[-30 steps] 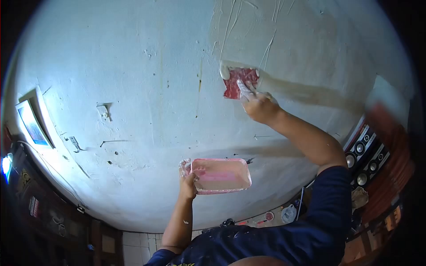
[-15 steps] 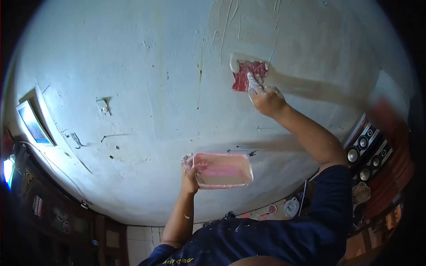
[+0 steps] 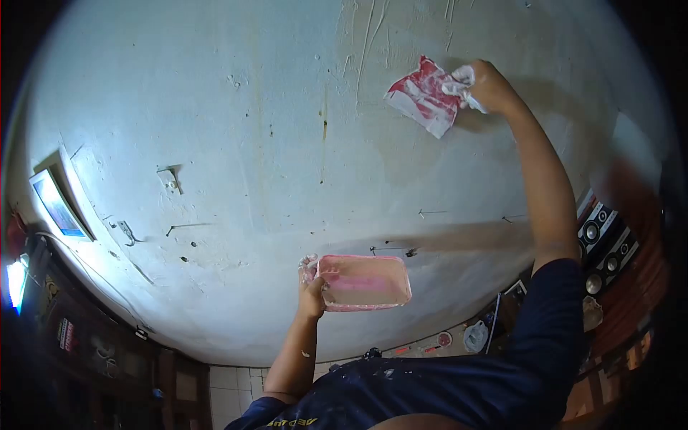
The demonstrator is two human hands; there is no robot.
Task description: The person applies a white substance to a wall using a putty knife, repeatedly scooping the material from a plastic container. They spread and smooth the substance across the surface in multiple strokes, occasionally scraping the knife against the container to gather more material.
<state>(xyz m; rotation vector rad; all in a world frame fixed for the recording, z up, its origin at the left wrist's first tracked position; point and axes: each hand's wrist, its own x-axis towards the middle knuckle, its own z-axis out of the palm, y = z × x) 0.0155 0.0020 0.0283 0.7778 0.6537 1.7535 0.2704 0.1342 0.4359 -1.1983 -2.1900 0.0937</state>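
A flexible red putty spreader, smeared with white putty, is in my right hand, whose fingers are closed round its right side. It is tilted against the upper part of the pale wall. Lower down, my left hand grips the left end of a pink rectangular plastic tub, thumb over the rim and fingers behind. Pale putty coats the inside of the tub. White putty covers the fingers of both hands.
Nails and hooks stick out of the wall. At left hangs a framed picture, above a dark wooden cabinet. Loudspeakers stand at right beside a red curtain. A plastic bag lies low by the wall.
My right hand has moved up and to the right, and the spreader has turned, its wide edge now facing lower left. The tub has shifted slightly down in view.
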